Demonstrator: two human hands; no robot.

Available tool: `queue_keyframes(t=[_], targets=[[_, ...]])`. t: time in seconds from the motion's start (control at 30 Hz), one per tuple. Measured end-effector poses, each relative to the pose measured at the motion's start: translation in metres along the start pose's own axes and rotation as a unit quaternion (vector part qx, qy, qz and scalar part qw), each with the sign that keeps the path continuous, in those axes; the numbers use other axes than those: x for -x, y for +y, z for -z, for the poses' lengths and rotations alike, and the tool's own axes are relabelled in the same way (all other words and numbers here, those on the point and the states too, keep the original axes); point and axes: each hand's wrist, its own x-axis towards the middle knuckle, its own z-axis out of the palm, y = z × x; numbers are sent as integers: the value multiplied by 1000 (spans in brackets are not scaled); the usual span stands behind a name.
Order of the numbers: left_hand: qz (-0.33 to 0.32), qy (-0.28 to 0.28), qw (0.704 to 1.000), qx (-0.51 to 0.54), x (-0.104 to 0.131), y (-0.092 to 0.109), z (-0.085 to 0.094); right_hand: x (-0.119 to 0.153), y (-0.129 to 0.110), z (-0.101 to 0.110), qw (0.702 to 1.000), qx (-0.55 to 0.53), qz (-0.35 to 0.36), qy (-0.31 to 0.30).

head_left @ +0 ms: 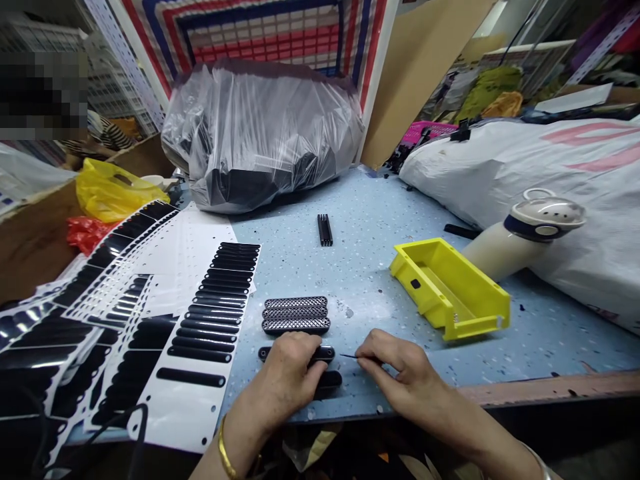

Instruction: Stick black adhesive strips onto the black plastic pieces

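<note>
A gold bracelet (224,448) on the left wrist is nearest. At left lies a white sheet (183,412) with black strips (190,377). Next, the left hand's (290,369) fingers hold a black bar (327,354) on the bench (300,270), near some criss-cross bars (295,313). The right hand's (400,367) fingers pinch a thin dark stick (347,355), pointing at the black bar. Then come a yellow bin (435,309) and a bottle (510,243).

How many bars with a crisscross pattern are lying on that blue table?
3 that I can see, side by side just beyond the left hand: the farthest bar, the middle bar and the nearest bar. Others may be hidden.
</note>
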Motion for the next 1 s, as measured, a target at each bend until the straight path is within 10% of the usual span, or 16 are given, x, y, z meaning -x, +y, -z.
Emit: queue_keyframes(t=[0.7,1.0], targets=[[-9,24,999,23,1,-4,-7,-13,2,-18,999,8,23,-27],[-5,18,999,40,0,-3,-5,-21,0,-18,986,-100,-92,-92]])
